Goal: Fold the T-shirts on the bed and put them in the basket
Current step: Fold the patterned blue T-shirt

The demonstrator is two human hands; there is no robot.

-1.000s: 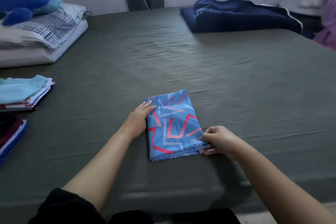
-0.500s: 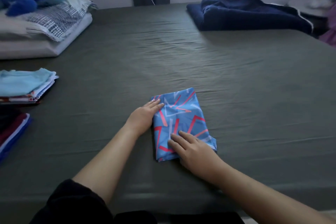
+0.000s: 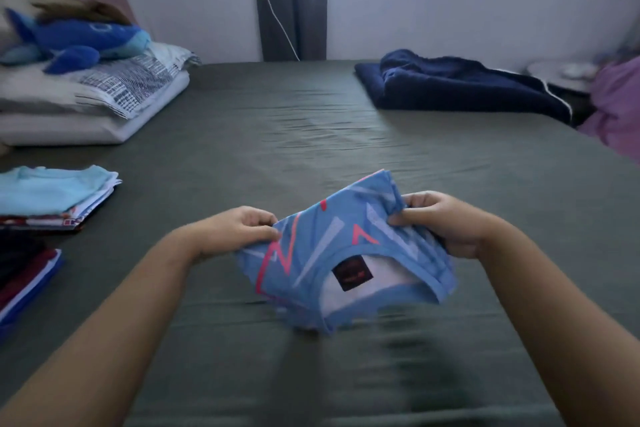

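The T-shirt (image 3: 346, 250) you hold is thin, smooth cloth with a faint sheen and a matt black label at its neck. Your bed sheet (image 3: 311, 135) is matt woven cloth, finely creased. The toy (image 3: 79, 42) looks plush, and the blanket (image 3: 460, 87) looks like soft, fleecy cloth.

Folded T-shirt (image 3: 332, 246) above bed (image 3: 277, 135), stacks (image 3: 52, 194) left

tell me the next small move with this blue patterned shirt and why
Probably carry it left and set it on the folded stack. Both the left hand and right hand grip the folded blue patterned T-shirt by its sides, lifted off the bed. No basket is in view, and the stack at the left is the visible place where folded shirts lie.
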